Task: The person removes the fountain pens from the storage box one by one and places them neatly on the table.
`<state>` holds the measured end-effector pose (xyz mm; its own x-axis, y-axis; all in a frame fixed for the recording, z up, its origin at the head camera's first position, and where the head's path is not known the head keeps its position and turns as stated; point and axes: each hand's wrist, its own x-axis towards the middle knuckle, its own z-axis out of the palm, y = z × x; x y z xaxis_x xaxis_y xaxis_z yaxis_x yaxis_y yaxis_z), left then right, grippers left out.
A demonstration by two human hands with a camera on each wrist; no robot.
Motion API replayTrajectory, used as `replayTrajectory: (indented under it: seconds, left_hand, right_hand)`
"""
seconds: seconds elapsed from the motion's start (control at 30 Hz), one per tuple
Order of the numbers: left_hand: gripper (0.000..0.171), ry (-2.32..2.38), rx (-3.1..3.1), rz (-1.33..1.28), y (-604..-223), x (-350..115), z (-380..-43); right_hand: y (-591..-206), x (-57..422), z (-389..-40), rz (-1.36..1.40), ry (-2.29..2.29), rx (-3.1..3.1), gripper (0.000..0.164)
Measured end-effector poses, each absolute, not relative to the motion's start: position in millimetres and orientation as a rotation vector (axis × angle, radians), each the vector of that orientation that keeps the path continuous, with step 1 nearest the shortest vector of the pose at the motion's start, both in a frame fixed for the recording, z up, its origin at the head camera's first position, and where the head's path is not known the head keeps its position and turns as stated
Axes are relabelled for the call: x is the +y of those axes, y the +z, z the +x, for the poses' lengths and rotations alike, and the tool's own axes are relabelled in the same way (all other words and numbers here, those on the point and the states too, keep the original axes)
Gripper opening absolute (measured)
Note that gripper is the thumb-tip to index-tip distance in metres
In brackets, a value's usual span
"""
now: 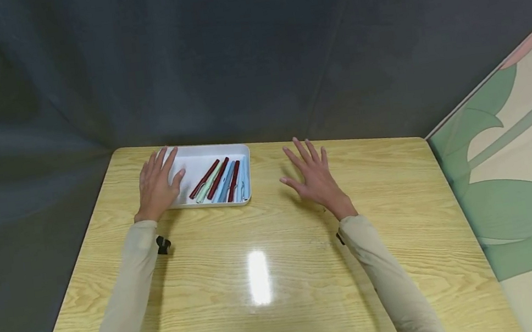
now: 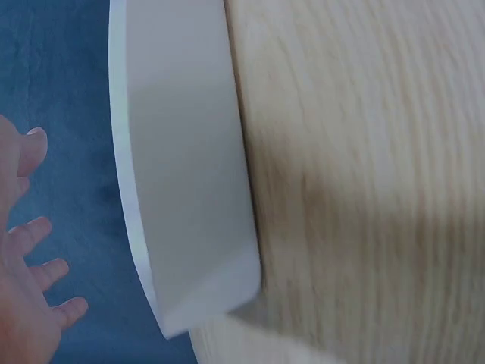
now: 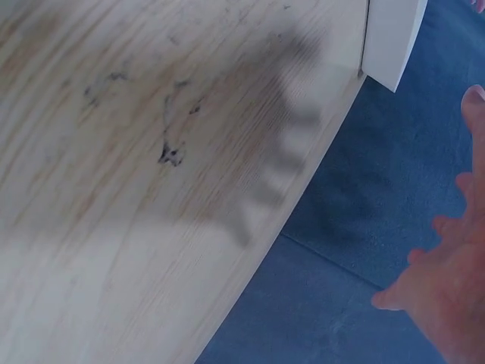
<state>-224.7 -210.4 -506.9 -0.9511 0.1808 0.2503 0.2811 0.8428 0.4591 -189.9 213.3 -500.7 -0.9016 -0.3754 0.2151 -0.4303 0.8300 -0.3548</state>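
A white tray lies near the table's back edge, left of centre. Inside it, toward the right end, dark red pens, a light green pen and light blue pens lie slanted side by side. My left hand is over the tray's left end, fingers spread, holding nothing; whether it touches the rim I cannot tell. The left wrist view shows the tray's outer wall beside that hand. To the right of the tray, apart from it, my right hand hovers above the table with fingers spread.
The wooden table carries a bright light reflection near its middle. A dark curtain hangs behind the back edge and down the left side. At the right stands a panel with a leaf pattern. Dark marks spot the wood under the right hand.
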Motion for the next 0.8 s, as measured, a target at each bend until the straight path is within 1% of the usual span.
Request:
replayTrajectory:
  seconds: [0.33, 0.57, 0.8]
  left_hand:
    - [0.064, -0.752, -2.844, -0.286, -515.2, -227.5, -219.7]
    - [0.075, -0.762, -2.889, -0.230, -519.1, -229.7, -216.9]
    - [0.084, -0.993, -2.948, -0.065, -522.3, -232.3, -213.8]
  right_hand:
    - [-500.1, 202.5, -194.4, 0.661, 0.625, -2.890, 0.082]
    - [-500.4, 196.1, -196.1, 0.679, 0.617, -2.890, 0.081]
    - [-504.6, 185.7, -198.2, 0.723, 0.617, -2.883, 0.081]
